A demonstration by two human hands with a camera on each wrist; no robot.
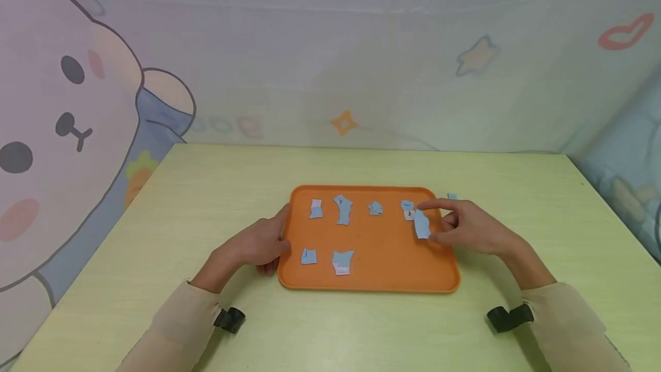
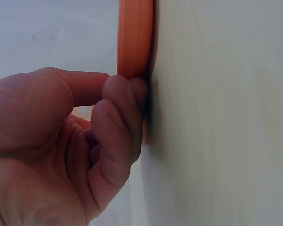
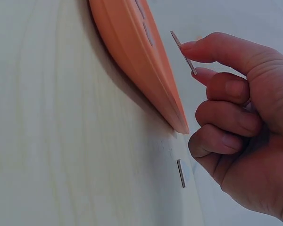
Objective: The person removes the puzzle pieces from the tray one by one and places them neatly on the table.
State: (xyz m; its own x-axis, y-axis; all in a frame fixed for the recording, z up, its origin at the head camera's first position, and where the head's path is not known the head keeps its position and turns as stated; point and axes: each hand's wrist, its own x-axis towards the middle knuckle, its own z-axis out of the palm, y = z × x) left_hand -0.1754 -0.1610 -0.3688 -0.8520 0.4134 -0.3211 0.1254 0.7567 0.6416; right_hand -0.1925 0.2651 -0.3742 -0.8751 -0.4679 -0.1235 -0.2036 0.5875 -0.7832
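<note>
The right hand [image 1: 472, 227] pinches a light-blue piece [image 1: 422, 225] between thumb and index finger, above the right part of the orange tray [image 1: 397, 266], whose left edge the left hand [image 1: 262, 241] grips.

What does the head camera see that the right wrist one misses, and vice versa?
Only the head view: the left hand at the left edge of the orange tray, and a cartoon bear.

Only the right wrist view: the tray's outer wall side-on, and the gap between the tray and the blue piece, seen edge-on.

Both: the right hand pinching that piece, the tray, and a loose piece on the table.
</note>
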